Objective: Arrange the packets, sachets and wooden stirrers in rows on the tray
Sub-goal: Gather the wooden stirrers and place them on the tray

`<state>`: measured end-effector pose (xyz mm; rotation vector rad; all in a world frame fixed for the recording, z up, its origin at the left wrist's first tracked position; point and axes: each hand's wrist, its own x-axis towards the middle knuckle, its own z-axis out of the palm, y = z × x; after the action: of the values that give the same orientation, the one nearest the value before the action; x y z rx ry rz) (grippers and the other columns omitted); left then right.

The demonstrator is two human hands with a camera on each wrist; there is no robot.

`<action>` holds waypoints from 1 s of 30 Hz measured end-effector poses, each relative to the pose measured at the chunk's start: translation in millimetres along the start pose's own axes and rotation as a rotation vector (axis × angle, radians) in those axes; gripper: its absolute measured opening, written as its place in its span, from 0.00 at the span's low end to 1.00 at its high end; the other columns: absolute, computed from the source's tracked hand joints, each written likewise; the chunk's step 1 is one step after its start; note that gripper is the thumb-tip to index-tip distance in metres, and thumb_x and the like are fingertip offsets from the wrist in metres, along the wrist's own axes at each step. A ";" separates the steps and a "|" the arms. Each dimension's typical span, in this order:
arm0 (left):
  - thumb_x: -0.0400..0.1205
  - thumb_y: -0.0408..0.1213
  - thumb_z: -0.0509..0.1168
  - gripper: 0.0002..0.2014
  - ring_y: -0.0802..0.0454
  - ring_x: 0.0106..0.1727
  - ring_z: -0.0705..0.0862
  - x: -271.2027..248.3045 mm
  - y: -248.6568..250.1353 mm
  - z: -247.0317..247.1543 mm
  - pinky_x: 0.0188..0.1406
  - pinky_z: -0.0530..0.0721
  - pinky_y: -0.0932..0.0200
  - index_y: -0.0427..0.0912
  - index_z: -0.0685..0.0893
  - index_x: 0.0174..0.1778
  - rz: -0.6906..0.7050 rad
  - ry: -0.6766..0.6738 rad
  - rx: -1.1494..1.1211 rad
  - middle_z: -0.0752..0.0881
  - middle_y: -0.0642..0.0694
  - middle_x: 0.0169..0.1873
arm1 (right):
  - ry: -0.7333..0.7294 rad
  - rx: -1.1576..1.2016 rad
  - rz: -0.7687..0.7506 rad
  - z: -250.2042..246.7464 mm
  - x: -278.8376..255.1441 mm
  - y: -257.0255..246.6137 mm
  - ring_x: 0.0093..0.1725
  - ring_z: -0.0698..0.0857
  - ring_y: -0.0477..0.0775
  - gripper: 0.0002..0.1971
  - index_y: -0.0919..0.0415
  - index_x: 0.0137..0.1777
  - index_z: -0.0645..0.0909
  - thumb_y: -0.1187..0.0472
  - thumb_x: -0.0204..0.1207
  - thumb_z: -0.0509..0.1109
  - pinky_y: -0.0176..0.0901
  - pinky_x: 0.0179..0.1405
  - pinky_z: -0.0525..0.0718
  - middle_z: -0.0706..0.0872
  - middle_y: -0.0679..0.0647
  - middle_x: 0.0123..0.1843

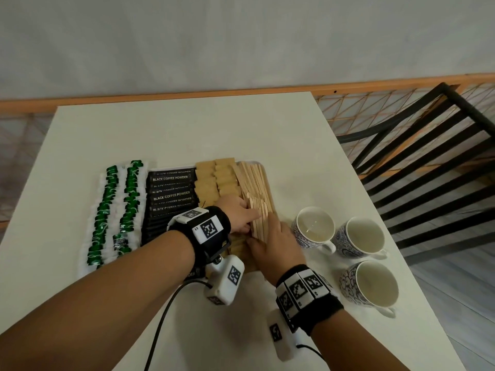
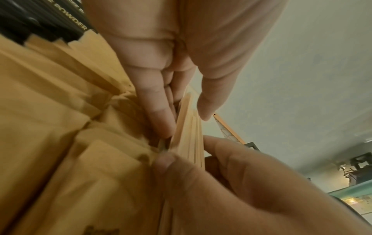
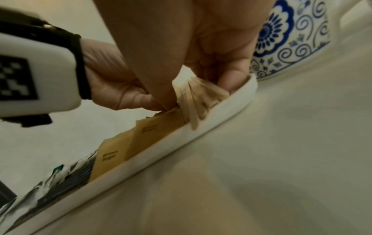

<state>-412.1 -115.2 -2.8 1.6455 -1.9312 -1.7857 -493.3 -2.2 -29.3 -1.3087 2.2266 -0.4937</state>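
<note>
Sitting against a pale wall, a white table [image 1: 187, 129], carrying a white tray [image 3: 231, 105] near its front edge, with a black slatted chair [image 1: 417, 156] off at 2 o'clock. Filling the tray in rows: green-and-white sachets [image 1: 115, 210] at 9 o'clock, black coffee packets [image 1: 171, 195] beside them, brown sugar packets [image 1: 214, 180] next, and the wooden stirrers [image 1: 254, 188] along the 3 o'clock rim. Standing just beside that rim, three blue-patterned cups [image 1: 313, 226].

Pressing in on the near end of the stirrer row from the 9 o'clock side, the left hand [image 1: 238, 215], fingers straight, thumb apart above the sticks. Grasping the same bundle from the 3 o'clock side, the right hand [image 1: 276, 242], thumb and fingers curled round the sticks.

Probably squaring up the last row, with the task looking nearly done. Risking, with too hard a squeeze, stirrers buckling upward and spilling over the low rim toward the cups. Risking too, from the left fingers, sugar packets being shoved out of line.
</note>
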 end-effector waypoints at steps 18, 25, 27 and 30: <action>0.81 0.33 0.63 0.23 0.46 0.63 0.78 -0.3 8.7 -12.9 0.61 0.77 0.55 0.42 0.73 0.73 0.221 0.177 0.543 0.76 0.42 0.67 | -0.049 -0.132 -0.093 -9.0 -19.0 6.0 0.76 0.66 0.58 0.28 0.58 0.80 0.57 0.58 0.81 0.57 0.47 0.75 0.66 0.65 0.55 0.79; 0.84 0.31 0.56 0.25 0.49 0.80 0.61 8.4 10.8 -5.0 0.79 0.60 0.56 0.47 0.67 0.79 0.516 0.051 0.796 0.64 0.47 0.79 | 0.053 -0.121 -0.218 -11.4 -35.5 20.1 0.69 0.75 0.60 0.26 0.61 0.75 0.70 0.50 0.80 0.64 0.46 0.68 0.73 0.75 0.57 0.72; 0.83 0.27 0.53 0.27 0.49 0.82 0.54 11.5 13.8 -1.6 0.81 0.53 0.56 0.46 0.64 0.80 0.529 -0.015 0.852 0.59 0.46 0.82 | 0.071 -0.136 -0.256 -11.1 -43.9 28.3 0.65 0.78 0.56 0.27 0.57 0.72 0.73 0.49 0.74 0.70 0.43 0.60 0.79 0.78 0.53 0.66; 0.82 0.24 0.51 0.31 0.50 0.83 0.51 17.0 18.2 1.8 0.82 0.50 0.53 0.47 0.60 0.82 0.545 -0.106 0.909 0.57 0.45 0.83 | 0.014 -0.206 -0.274 -11.5 -55.1 38.2 0.57 0.77 0.50 0.28 0.48 0.66 0.74 0.41 0.66 0.71 0.38 0.51 0.80 0.77 0.46 0.59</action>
<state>-432.3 -129.6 0.1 0.9184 -3.0939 -0.8292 -504.3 64.9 -27.5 -1.7356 2.1649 -0.3772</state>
